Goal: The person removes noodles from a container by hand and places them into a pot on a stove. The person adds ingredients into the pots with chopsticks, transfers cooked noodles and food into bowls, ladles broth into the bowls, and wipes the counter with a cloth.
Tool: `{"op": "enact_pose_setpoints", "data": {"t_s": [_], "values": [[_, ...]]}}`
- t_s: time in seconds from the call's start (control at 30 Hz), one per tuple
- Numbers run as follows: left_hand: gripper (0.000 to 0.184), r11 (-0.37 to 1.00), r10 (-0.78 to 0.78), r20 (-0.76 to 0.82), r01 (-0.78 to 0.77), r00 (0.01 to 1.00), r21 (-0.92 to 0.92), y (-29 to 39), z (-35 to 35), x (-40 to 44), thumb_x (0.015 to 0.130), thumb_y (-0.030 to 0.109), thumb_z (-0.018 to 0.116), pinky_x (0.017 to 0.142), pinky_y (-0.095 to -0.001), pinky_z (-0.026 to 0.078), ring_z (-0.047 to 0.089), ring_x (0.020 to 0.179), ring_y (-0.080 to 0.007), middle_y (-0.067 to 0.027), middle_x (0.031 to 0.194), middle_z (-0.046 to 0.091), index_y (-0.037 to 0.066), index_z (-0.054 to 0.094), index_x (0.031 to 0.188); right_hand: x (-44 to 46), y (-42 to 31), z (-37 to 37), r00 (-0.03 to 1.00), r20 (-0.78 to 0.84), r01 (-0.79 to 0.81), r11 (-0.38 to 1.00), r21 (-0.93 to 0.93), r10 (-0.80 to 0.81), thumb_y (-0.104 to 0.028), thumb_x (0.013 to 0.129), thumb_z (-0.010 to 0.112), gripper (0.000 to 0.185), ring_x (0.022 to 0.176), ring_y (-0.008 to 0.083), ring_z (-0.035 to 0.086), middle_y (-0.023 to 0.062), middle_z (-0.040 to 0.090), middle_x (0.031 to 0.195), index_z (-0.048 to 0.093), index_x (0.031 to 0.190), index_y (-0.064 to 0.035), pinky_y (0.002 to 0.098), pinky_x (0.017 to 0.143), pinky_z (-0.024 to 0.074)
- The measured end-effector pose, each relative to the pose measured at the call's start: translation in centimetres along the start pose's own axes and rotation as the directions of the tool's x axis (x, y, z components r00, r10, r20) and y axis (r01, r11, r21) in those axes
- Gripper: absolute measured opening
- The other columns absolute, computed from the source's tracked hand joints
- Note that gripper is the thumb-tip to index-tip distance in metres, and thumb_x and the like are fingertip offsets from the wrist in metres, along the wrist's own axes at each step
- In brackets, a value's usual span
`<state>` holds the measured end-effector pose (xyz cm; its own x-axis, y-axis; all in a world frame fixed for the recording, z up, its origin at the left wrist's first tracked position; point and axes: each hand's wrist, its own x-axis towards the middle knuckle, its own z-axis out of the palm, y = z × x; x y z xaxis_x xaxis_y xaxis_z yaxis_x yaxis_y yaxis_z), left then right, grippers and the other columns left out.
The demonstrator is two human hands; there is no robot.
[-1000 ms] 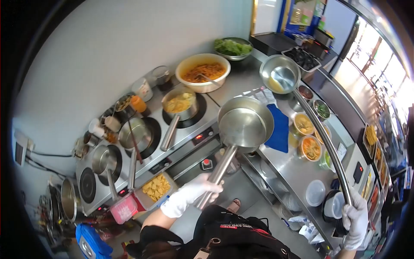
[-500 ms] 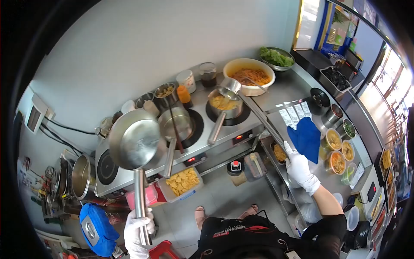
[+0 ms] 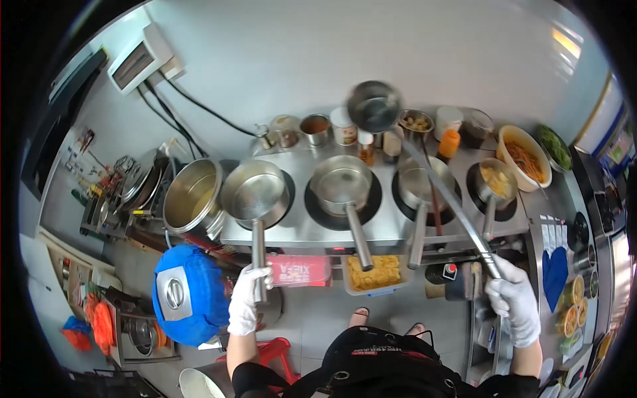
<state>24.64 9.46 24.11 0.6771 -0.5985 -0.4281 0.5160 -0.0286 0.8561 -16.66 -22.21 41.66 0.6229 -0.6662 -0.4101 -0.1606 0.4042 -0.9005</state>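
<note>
My left hand [image 3: 251,300], in a white glove, is closed round the handle of a steel saucepan [image 3: 252,192] at the left hob ring. My right hand [image 3: 513,302], also gloved, grips the end of a long steel ladle [image 3: 458,215]. The ladle's bowl is blurred and hangs over the back of the stove, in front of the wall. A second saucepan [image 3: 340,182] sits on the ring to the right of mine. Farther right are a saucepan with a brown stick [image 3: 435,209] in it and a small pan of yellowish food [image 3: 499,180].
A tall steel pot [image 3: 192,198] stands left of the stove [image 3: 302,229], above a blue-covered lid [image 3: 189,295]. Jars and an orange bottle [image 3: 449,143] line the back. A tub of yellow pieces [image 3: 375,273] is below the front edge. A noodle bowl [image 3: 524,159] sits right.
My view has swung left. The saucepan in my left hand has come down from above the stove to the left ring. My right hand has swung the ladle away from the food pan.
</note>
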Motion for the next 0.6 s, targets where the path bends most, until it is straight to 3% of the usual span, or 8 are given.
{"op": "enact_pose_setpoints", "data": {"t_s": [0.13,0.27,0.4,0.47,0.5,0.53,0.57,0.6], "values": [[0.029,0.987,-0.061,0.095,0.074,0.994,-0.141,-2.0,-4.5,6.9,0.078,0.008,0.066,0.052,-0.0271,0.045,0.053,0.057,-0.0141,-0.0038,0.070,0.055,-0.003,0.055,0.103,6.0,-0.7,10.2,0.891,0.389,-0.232,0.971,-0.054,0.234,-0.003,0.085,0.052,0.044,0.041,0.0013,0.031,-0.0055,0.043,0.062,0.051,0.130,-0.0059,0.0182,0.036,0.0204],[0.019,0.983,-0.103,0.053,0.109,0.993,-0.149,-1.5,-4.2,9.8,0.080,0.009,0.063,0.050,-0.0265,0.045,0.053,0.056,-0.0133,-0.0038,0.069,0.056,0.000,0.056,0.095,11.0,0.4,18.6,0.766,0.558,-0.313,0.943,-0.112,0.320,-0.006,0.086,0.052,0.036,0.042,0.0019,0.031,-0.0054,0.042,0.063,0.053,0.121,-0.0060,0.0187,0.036,0.0214],[0.018,0.983,-0.047,0.041,0.053,0.998,-0.174,-1.7,-4.2,11.9,0.080,0.011,0.064,0.051,-0.0238,0.043,0.052,0.056,-0.0121,-0.0019,0.068,0.055,0.001,0.055,0.092,16.3,4.0,24.5,0.723,0.614,-0.376,0.926,-0.038,0.318,-0.009,0.087,0.053,0.028,0.042,0.0046,0.035,-0.0016,0.045,0.061,0.053,0.115,-0.0038,0.0208,0.036,0.0276],[0.013,0.972,-0.114,0.076,0.127,0.991,-0.196,-2.9,-5.8,13.9,0.080,0.013,0.064,0.047,-0.0226,0.035,0.046,0.052,-0.0094,0.0016,0.064,0.050,0.007,0.053,0.085,20.5,8.8,26.7,0.729,0.629,-0.272,0.957,-0.095,0.270,-0.011,0.088,0.054,0.024,0.044,0.0061,0.041,0.0007,0.049,0.063,0.054,0.111,-0.0030,0.0228,0.036,0.0318],[0.014,0.957,-0.208,0.052,0.215,0.977,-0.193,-2.5,-5.5,13.6,0.083,0.021,0.063,0.043,-0.0228,0.030,0.041,0.047,-0.0082,0.0048,0.060,0.047,0.011,0.053,0.082,19.8,7.8,27.2,0.674,0.717,-0.252,0.968,-0.002,0.177,-0.018,0.091,0.055,0.019,0.049,0.0073,0.045,0.0007,0.052,0.068,0.056,0.104,-0.0046,0.0240,0.040,0.0356],[0.018,0.974,-0.228,-0.002,0.228,0.974,0.011,-1.5,-4.2,12.6,0.086,0.031,0.059,0.040,-0.0239,0.027,0.036,0.042,-0.0075,0.0075,0.056,0.043,0.015,0.053,0.080,19.0,6.6,27.2,0.636,0.754,-0.359,0.928,0.099,0.165,-0.024,0.093,0.053,0.020,0.052,0.0083,0.049,0.0002,0.056,0.074,0.060,0.098,-0.0063,0.0225,0.046,0.0395],[0.021,0.983,-0.136,-0.069,0.143,0.988,0.116,-2.5,-3.4,13.8,0.087,0.037,0.057,0.038,-0.0255,0.025,0.032,0.039,-0.0076,0.0092,0.055,0.041,0.018,0.054,0.079,20.5,9.0,28.0,0.601,0.793,-0.372,0.913,0.168,0.099,-0.033,0.096,0.049,0.029,0.058,0.0079,0.052,-0.0006,0.059,0.079,0.063,0.097,-0.0085,0.0218,0.052,0.0420],[0.023,0.977,-0.158,0.000,0.156,0.987,0.145,-1.3,-1.2,12.2,0.087,0.040,0.056,0.040,-0.0247,0.027,0.032,0.040,-0.0076,0.0092,0.055,0.040,0.018,0.056,0.079,19.0,7.7,25.8,0.647,0.756,-0.264,0.959,0.100,0.100,-0.039,0.098,0.043,0.037,0.063,0.0083,0.054,-0.0004,0.060,0.081,0.064,0.104,-0.0085,0.0226,0.057,0.0450]]}}
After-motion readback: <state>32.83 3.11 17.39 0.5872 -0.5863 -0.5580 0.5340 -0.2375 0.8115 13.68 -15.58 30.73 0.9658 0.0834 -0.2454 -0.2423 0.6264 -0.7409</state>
